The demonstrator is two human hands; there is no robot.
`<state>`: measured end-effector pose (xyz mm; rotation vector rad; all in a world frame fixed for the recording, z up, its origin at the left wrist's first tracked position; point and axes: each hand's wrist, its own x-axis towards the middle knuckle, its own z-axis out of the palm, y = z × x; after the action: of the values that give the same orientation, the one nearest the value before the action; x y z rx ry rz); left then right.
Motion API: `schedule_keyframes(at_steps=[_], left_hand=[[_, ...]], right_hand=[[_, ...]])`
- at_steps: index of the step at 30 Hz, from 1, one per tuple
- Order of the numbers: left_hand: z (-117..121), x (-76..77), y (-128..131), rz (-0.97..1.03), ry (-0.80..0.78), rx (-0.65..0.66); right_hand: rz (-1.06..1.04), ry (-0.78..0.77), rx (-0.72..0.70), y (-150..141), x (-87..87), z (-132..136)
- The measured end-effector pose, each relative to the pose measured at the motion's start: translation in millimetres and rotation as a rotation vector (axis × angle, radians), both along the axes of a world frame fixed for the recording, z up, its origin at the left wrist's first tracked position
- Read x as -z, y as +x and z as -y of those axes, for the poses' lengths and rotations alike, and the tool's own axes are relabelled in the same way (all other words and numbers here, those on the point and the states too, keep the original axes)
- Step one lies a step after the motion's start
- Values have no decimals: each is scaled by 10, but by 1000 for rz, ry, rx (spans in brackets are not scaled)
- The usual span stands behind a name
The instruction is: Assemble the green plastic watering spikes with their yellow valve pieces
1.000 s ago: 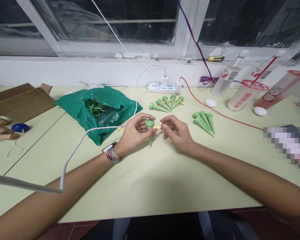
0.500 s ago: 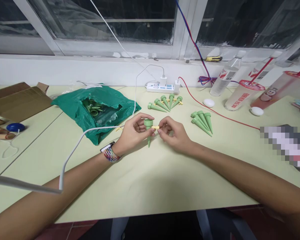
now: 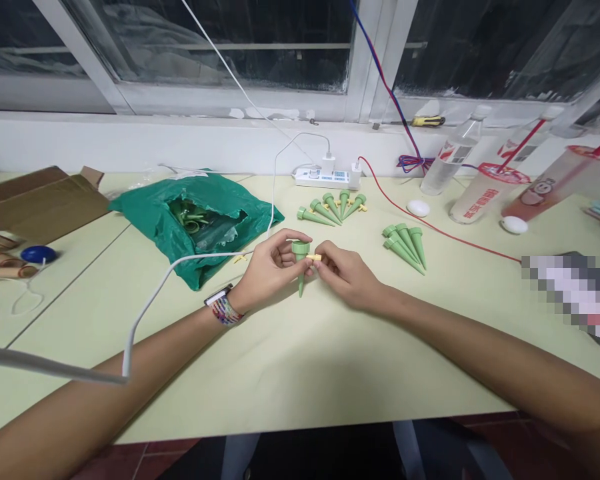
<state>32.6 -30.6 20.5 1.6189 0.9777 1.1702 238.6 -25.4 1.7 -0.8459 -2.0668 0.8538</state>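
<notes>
Near nine spikes (five fanned, four bunched), left hand pinches one spike, right hand one yellow piece.

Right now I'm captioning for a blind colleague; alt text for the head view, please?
The left hand holds a green spike point-down while the right hand touches its yellow stem. Beyond lie more spikes; a torn green bag is left, bottles and cups right.

White power strip, yellow cutter, pale cup (red straw inside), cardboard
</notes>
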Motion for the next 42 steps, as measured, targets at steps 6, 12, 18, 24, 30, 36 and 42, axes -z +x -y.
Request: schedule_keyframes(at_steps=[6, 12, 18, 24, 30, 36, 42], left_hand=[[12, 12, 9, -44, 57, -5], [-54, 63, -54, 2, 19, 25], [-6, 2, -17, -30, 14, 17], [41, -49, 30, -21, 14, -18], [71, -55, 44, 205, -272, 139], [86, -34, 64, 387, -482, 259], [110, -2, 42, 132, -215, 107]], right_hand=[[-32, -72, 3, 12, 11, -60], [35, -60, 18, -14, -16, -10], [30, 49, 58, -4, 1, -2], [-101, -210, -87, 10, -4, -95], [9, 29, 50, 10, 9, 23], [231, 419, 75, 53, 4, -57], [57, 142, -4, 5, -21, -24]])
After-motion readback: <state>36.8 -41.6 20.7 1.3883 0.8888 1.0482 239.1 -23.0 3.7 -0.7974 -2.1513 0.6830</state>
